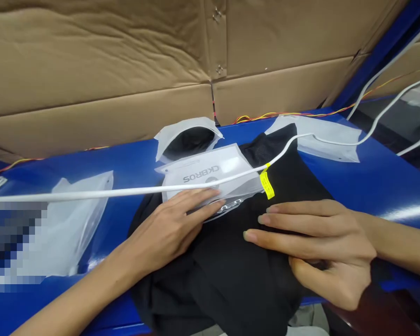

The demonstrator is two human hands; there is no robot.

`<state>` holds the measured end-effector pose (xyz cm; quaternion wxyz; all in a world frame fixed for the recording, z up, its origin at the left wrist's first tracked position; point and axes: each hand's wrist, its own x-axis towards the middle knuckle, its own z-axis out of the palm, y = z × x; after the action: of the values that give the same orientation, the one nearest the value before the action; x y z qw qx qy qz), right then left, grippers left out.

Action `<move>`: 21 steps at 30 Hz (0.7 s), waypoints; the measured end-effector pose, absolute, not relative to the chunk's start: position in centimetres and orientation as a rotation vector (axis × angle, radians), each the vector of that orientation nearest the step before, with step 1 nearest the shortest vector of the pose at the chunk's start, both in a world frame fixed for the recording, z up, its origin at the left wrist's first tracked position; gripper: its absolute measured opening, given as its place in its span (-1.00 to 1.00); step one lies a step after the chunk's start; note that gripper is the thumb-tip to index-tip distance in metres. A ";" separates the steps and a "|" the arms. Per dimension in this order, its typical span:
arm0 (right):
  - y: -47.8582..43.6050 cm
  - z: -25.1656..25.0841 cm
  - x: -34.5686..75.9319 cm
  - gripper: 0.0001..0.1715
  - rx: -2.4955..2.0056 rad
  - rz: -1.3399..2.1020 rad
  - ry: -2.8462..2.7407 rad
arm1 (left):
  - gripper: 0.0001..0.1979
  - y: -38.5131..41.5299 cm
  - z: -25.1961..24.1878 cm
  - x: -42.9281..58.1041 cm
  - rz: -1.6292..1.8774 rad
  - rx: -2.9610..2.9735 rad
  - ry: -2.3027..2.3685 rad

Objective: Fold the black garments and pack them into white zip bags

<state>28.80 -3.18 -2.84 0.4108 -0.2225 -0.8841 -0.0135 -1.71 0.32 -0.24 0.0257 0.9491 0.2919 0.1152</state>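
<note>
A black cloth garment (245, 275) lies bunched on the blue table and hangs over its front edge. On it rests a white packet (227, 161) printed "CKBROS", which reads upside down from here. Fingers stretched, my left hand (175, 224) lies on the packet's near edge; its fingertips touch the clear plastic there. My right hand (322, 242) lies on the black cloth with its fingers extended, right of the packet. A yellow tag (267, 185) hangs from the white cable (140, 189) that crosses above the packet. The cloth's underside is hidden.
Behind the packet lies a white pouch (161, 142) with something black in it. Other white bags lie at the left (70, 210) and back right (325, 135) of the blue table (381, 191). Yellow and red wires (266, 115) run along the brown cardboard wall (283, 56).
</note>
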 end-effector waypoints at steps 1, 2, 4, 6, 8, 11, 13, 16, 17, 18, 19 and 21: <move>-2.9 -2.9 28.8 -0.65 -0.514 0.000 -2.198 | -0.55 0.3 -0.4 -1.8 0.334 2.951 0.940; -2.4 -2.8 28.7 -0.70 -0.481 -0.006 -2.191 | -0.54 0.3 -0.4 -1.8 0.311 2.962 0.966; -1.5 -2.4 28.8 -0.78 -0.271 -0.124 -2.237 | -0.53 0.3 -0.5 -1.9 0.288 2.971 0.982; -0.6 -1.7 29.1 -0.80 -0.187 -0.226 -2.332 | -0.54 0.3 -0.4 -1.9 0.338 2.966 0.954; -0.1 -1.1 29.5 -0.77 -0.113 -0.275 -2.383 | -0.55 0.3 -0.4 -1.9 0.460 2.959 0.924; 0.0 -0.7 29.6 -0.79 -0.080 -0.300 -2.399 | -0.53 0.3 -0.5 -1.8 0.658 3.000 0.913; -0.2 -0.9 29.4 -0.84 -0.082 -0.304 -2.351 | -0.54 0.3 -0.6 -1.7 0.733 3.045 0.905; -0.6 -1.2 28.8 -0.93 -0.129 -0.280 -2.252 | -0.59 0.2 -0.7 -1.3 0.800 3.052 0.868; -0.7 -1.3 28.7 -0.95 -0.156 -0.266 -2.233 | -0.60 0.1 -0.6 -1.1 0.806 3.036 0.860; -0.9 -1.3 28.6 -0.95 -0.185 -0.250 -2.209 | -0.60 0.0 -0.5 -0.9 0.810 3.005 0.865; -1.1 -1.4 28.6 -0.93 -0.185 -0.243 -2.195 | -0.59 -0.2 -0.4 -0.7 0.814 2.959 0.884; -1.8 -1.5 28.9 -0.90 -0.290 -0.227 -2.222 | -0.54 -0.5 -0.2 -0.3 0.807 2.853 0.909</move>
<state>28.85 -1.78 -1.51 0.4302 -0.1163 -0.8906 -0.0910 -0.31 -0.49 -0.23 0.0202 0.9198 0.2930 0.2601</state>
